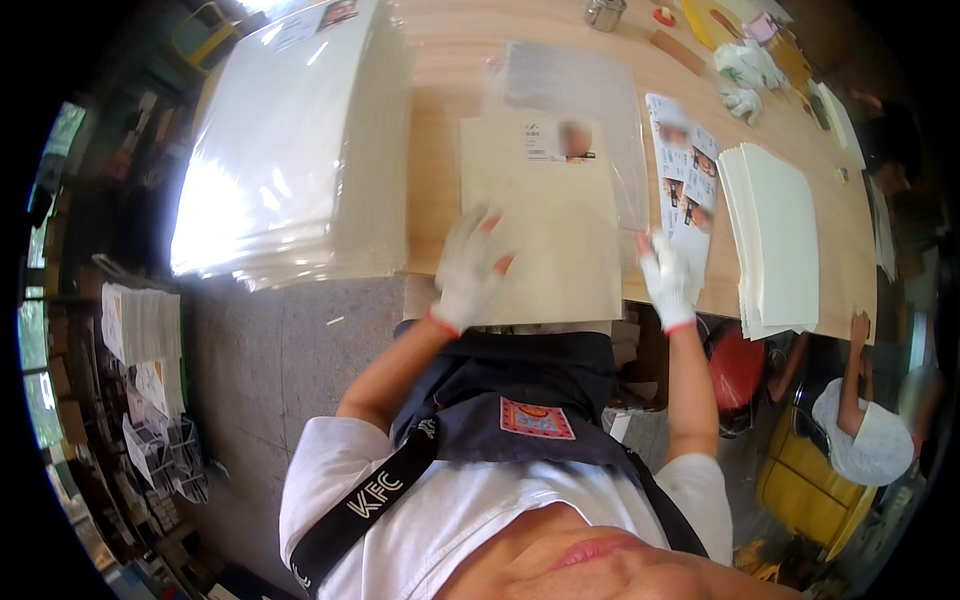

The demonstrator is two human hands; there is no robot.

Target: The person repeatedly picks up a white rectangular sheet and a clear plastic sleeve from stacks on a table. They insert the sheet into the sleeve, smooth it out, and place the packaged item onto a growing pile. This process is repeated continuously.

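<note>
A cream sheet of board [540,230] lies on the table in front of me, with a small printed label [545,142] near its far edge. My left hand [472,268], in a white glove with bare fingertips, rests over the sheet's left part, fingers apart and slightly blurred. Just off the sheet's right edge is my right hand [668,278], gloved the same way, its fingers stretched out beside a sheet of printed labels [690,165]; nothing shows in it. Clear plastic sleeves [575,75] lie partly under the cream sheet.
At left stands a tall stack of plastic-wrapped sheets [290,150]. Right of the labels sits a pile of pale boards [775,235]. White gloves [745,75] and a metal tin [605,13] are farther back. Another person [868,430] sits at right, near a red stool [737,370].
</note>
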